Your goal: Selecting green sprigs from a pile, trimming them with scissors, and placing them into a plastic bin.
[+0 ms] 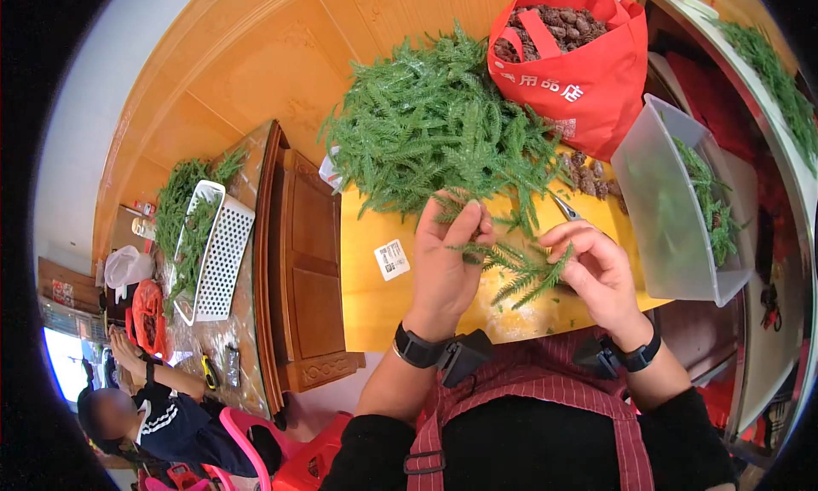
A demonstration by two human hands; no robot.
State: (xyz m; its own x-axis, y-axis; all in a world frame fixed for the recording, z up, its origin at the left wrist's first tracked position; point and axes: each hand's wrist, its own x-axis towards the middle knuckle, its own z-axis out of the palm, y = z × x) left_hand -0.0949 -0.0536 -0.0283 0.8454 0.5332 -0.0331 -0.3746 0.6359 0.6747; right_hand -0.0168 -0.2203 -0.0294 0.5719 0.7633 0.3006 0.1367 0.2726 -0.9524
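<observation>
My left hand (452,257) is closed on a green artificial fir sprig (524,274) over the yellow tabletop (365,291). Thumb and forefinger of my right hand (603,274) pinch the sprig's right-hand end. A brownish-green bit also shows at the fingertips of my left hand; what it belongs to is partly hidden. Just beyond my right hand lies a metal-tipped tool (566,208), its handle out of sight. Beyond both hands rises a big heap of green fir sprigs (443,120).
A red bag (588,82) of pine cones stands at the back right, with loose pine cones (590,176) below it. To the right, a translucent bin (660,201) holds sprigs. At left, a white perforated basket (223,257) sits on another table; a person (183,414) is seated there.
</observation>
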